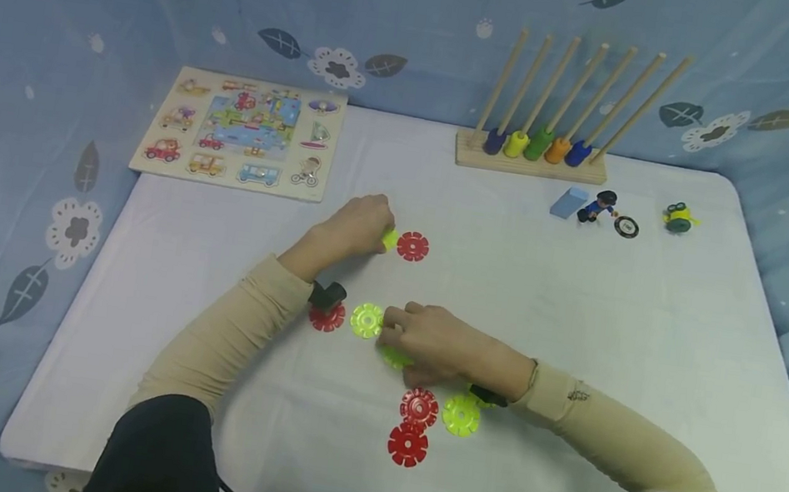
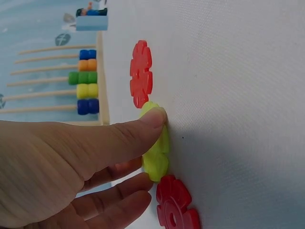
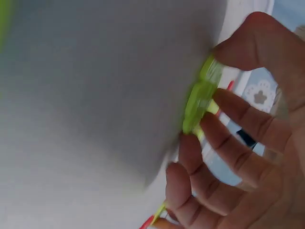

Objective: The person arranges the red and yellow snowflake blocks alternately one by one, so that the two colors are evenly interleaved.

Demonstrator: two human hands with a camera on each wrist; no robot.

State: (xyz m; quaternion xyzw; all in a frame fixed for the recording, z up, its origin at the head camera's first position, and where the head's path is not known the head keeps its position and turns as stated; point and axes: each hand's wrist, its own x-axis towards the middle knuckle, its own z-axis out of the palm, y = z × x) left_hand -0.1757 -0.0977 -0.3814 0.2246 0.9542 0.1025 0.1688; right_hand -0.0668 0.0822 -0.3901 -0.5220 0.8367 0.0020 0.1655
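My left hand pinches a yellow-green notched interlocking disc at the table surface. Beside that disc lies a red disc; another red disc shows near the fingertips in the left wrist view. Nearer the person, my right hand holds a second yellow-green disc by its edge, thumb on one side and fingers on the other. Left of the right hand are a flat yellow-green disc and a red disc, the latter partly covered by the left wrist camera.
Close to the person lie two red discs and a yellow-green disc. A picture puzzle board is at the back left. At the back stands a wooden peg rack with coloured beads; a toy figure and small toys lie to its right.
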